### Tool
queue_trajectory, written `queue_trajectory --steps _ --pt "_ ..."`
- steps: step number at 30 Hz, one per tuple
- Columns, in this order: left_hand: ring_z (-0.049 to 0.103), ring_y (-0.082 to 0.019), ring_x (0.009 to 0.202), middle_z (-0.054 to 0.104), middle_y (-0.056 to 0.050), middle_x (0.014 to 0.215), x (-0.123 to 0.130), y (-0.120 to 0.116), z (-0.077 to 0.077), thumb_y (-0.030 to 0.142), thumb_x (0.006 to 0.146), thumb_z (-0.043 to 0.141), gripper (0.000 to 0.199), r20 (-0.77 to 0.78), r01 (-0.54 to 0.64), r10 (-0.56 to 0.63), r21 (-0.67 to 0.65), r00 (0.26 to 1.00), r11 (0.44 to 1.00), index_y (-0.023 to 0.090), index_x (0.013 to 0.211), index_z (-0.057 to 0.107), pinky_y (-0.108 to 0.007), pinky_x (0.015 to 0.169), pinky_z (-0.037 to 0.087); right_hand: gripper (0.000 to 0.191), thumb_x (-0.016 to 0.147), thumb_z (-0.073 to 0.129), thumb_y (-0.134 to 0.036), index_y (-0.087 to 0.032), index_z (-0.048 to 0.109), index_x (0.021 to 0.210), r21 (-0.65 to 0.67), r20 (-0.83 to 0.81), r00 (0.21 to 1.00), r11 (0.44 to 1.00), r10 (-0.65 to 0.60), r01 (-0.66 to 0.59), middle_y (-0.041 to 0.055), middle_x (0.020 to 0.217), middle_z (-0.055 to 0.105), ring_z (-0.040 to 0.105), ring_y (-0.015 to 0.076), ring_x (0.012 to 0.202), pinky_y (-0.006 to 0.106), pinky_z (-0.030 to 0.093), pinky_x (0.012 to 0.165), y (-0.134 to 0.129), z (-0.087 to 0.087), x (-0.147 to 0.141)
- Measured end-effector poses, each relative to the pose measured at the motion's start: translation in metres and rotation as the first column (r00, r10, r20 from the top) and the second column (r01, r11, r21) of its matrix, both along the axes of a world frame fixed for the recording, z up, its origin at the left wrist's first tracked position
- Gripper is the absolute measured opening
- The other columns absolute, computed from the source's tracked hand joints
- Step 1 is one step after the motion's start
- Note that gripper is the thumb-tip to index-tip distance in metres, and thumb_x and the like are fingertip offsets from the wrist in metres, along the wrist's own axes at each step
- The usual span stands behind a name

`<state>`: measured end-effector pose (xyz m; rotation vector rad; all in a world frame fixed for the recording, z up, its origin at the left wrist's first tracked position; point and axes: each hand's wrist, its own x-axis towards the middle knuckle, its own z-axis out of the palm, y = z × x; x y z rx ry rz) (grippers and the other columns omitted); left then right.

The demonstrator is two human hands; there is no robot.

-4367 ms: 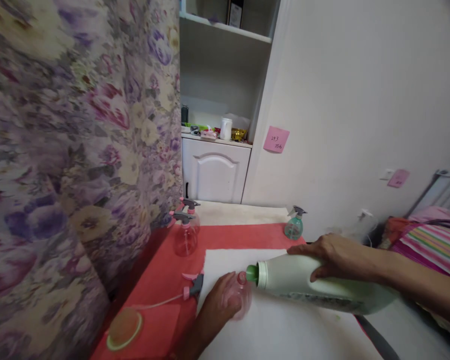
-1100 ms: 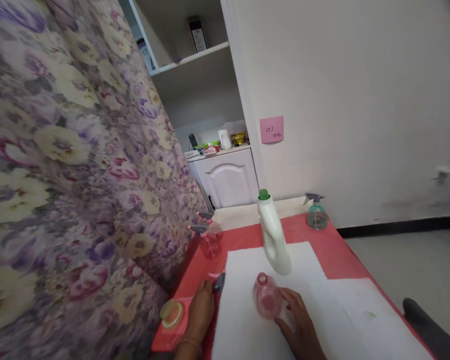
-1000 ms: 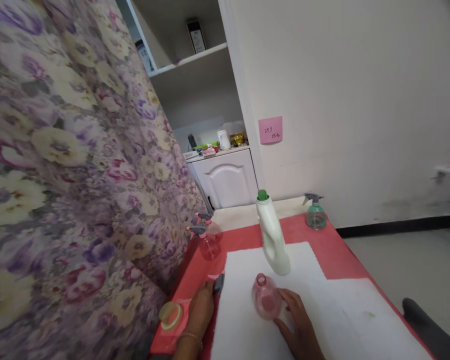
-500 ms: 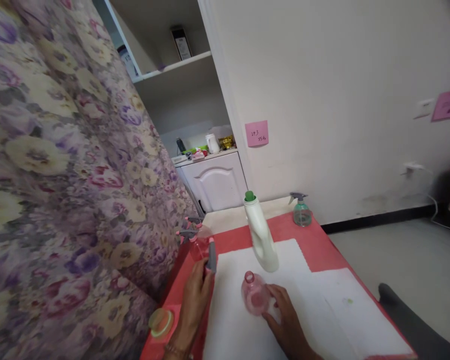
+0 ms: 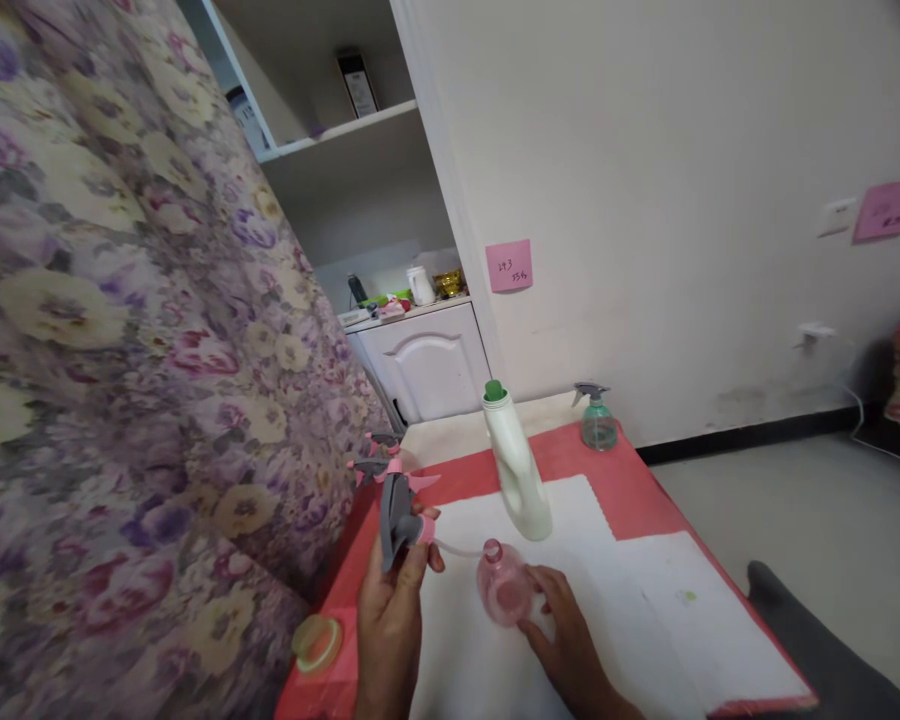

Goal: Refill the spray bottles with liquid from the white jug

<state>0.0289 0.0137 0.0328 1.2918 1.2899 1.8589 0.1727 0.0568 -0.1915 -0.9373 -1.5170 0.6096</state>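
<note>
My left hand [image 5: 399, 610] grips a grey and pink trigger spray head [image 5: 399, 522], turned on its side. Its thin pale tube [image 5: 457, 549] reaches right to the mouth of a pink see-through bottle [image 5: 504, 588]; I cannot tell whether the tip is inside. My right hand [image 5: 564, 632] is closed around the right side of that bottle, which stands on a white sheet [image 5: 461, 650]. Just behind it is a tall pale green jug [image 5: 521, 470] with a green spout in its open neck.
Other pink spray bottles with grey heads [image 5: 371, 466] stand at the table's left edge. A green spray bottle [image 5: 598, 430] is at the back right. A yellowish round lid or dish [image 5: 317, 643] lies front left. A floral curtain [image 5: 157, 400] hangs along the left side.
My left hand has turned the spray head onto its side and brought its tube over to the bottle's mouth. My right hand keeps its hold on the bottle.
</note>
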Motion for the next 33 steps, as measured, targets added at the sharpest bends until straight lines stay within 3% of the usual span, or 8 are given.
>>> queue_trajectory --steps 6,10,13,16,22,33 --pt "0.060 -0.015 0.091 0.065 0.000 0.091 0.000 0.015 -0.012 0.039 0.084 0.064 0.026 -0.104 0.007 -0.013 -0.052 0.995 0.999 0.022 0.104 0.063 -0.024 0.084 0.044 0.056 0.078 0.057 -0.011 -0.030 0.049 0.130 -0.012 -0.020 1.000 1.000 0.011 -0.011 0.0074 0.120 0.059 0.059 0.0261 0.108 0.033 0.057 0.075 0.000 0.001 0.001" --pt "0.060 -0.014 0.081 0.067 0.000 0.090 0.003 0.023 -0.024 0.042 0.084 0.063 0.031 -0.162 0.036 -0.054 -0.111 0.985 0.993 0.023 0.108 0.063 -0.025 0.081 0.046 0.054 0.079 0.058 -0.012 -0.030 0.050 0.130 -0.025 -0.040 0.999 0.999 0.027 -0.028 0.0074 0.122 0.058 0.059 0.0257 0.108 0.032 0.057 0.075 -0.001 0.000 0.001" --pt "0.063 -0.017 0.084 0.069 -0.005 0.102 0.007 0.030 -0.037 0.042 0.082 0.066 0.037 -0.152 0.082 -0.106 -0.156 0.983 0.984 0.021 0.111 0.062 -0.027 0.078 0.050 0.057 0.078 0.058 -0.011 -0.029 0.049 0.131 -0.055 -0.045 0.998 0.998 0.039 -0.041 0.0078 0.124 0.056 0.058 0.0254 0.109 0.031 0.056 0.075 -0.001 0.001 0.000" --pt "0.063 -0.022 0.100 0.069 -0.007 0.112 0.010 0.037 -0.055 0.042 0.082 0.066 0.037 -0.174 0.131 -0.168 -0.206 0.970 0.970 0.020 0.112 0.063 -0.029 0.083 0.050 0.060 0.077 0.056 -0.007 -0.029 0.048 0.132 -0.071 -0.048 0.996 0.995 0.073 -0.077 0.0074 0.125 0.054 0.057 0.0247 0.110 0.030 0.055 0.075 -0.001 0.002 0.000" --pt "0.064 -0.024 0.097 0.070 -0.007 0.108 0.008 0.049 -0.086 0.043 0.082 0.066 0.035 -0.287 0.113 -0.176 -0.223 0.942 0.968 0.021 0.110 0.065 -0.032 0.085 0.050 0.064 0.076 0.055 -0.003 -0.031 0.046 0.133 -0.066 -0.058 0.994 0.993 0.089 -0.093 0.0070 0.124 0.054 0.057 0.0227 0.107 0.029 0.054 0.074 0.000 0.003 0.000" --pt "0.062 -0.023 0.105 0.068 -0.007 0.116 0.010 0.051 -0.096 0.041 0.085 0.062 0.030 -0.261 0.166 -0.233 -0.255 0.937 0.953 0.022 0.109 0.062 -0.032 0.091 0.048 0.064 0.073 0.056 -0.004 -0.028 0.048 0.132 -0.086 -0.061 0.995 0.993 0.077 -0.082 0.0084 0.125 0.054 0.059 0.0234 0.104 0.030 0.054 0.072 0.000 0.001 -0.001"
